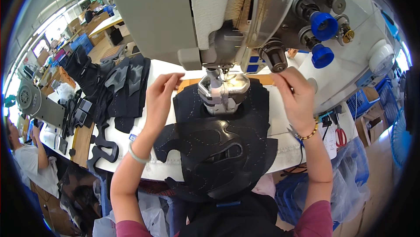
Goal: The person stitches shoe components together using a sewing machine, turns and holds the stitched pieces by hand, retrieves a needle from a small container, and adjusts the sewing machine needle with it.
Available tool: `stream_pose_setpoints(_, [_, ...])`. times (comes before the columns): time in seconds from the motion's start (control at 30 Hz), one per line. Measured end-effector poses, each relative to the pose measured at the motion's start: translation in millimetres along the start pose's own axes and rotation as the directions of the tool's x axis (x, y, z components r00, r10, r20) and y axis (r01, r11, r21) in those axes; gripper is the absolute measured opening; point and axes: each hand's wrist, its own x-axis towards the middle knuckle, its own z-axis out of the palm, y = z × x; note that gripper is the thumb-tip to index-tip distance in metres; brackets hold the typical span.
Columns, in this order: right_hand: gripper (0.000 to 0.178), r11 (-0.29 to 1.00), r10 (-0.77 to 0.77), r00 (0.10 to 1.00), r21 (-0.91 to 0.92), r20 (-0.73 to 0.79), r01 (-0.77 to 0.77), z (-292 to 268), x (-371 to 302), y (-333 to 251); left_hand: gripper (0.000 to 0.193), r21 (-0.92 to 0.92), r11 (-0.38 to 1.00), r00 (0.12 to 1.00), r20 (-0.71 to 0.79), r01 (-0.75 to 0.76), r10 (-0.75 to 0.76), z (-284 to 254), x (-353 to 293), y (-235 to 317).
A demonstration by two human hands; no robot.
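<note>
A black shaped fabric piece (210,149) with pale dashed lines and glossy overlays lies below the needle area of a sewing machine (157,18) and hangs over the table's near edge. The metal presser and feed part (224,92) sits in the gap at its far side. My left hand (161,97) is raised just left of that part, fingers pressed together. On the other side, my right hand (298,99) is raised with thumb and fingertips pinched near a dark round knob. Whatever either hand pinches, perhaps something thin, is too small to make out. Neither hand touches the fabric.
Stacked black cut pieces (131,84) lie on the left of the white table, with a grey motor unit (37,103) beyond. Snips (295,134) lie by my right wrist; red-handled scissors (341,134) are farther right. Blue knobs (323,26) jut out above. A person (35,158) sits at left.
</note>
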Motion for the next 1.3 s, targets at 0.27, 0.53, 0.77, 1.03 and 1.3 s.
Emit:
stream_pose_setpoints(0.27, [0.009, 0.994, -0.112, 0.986, -0.027, -0.126, 0.109, 22, 1, -9, 0.034, -0.277, 0.700, 0.582, 0.777, 0.658, -0.239, 30, 97, -91])
stream_pose_setpoints(0.53, [0.008, 0.929, -0.206, 0.975, -0.329, -0.078, 0.170, 29, -1, -20, 0.036, -0.292, 0.662, 0.489, 0.863, 0.690, -0.128, 85, 108, -80])
stream_pose_setpoints(0.77, [0.008, 0.844, -0.177, 0.984, -0.513, 0.005, 0.155, 30, 2, -29, 0.040, -0.296, 0.617, 0.402, 0.915, 0.729, -0.035, 96, 116, -75])
stream_pose_setpoints(1.03, [0.014, 0.855, -0.084, 0.980, -0.491, 0.183, 0.165, 12, 0, -36, 0.044, -0.293, 0.572, 0.304, 0.949, 0.767, 0.079, 104, 117, -66])
stream_pose_setpoints(1.3, [0.023, 0.709, -0.262, 0.889, -0.550, 0.376, 0.441, -8, 18, -9, 0.049, -0.273, 0.536, 0.203, 0.961, 0.799, 0.187, 102, 115, -58])
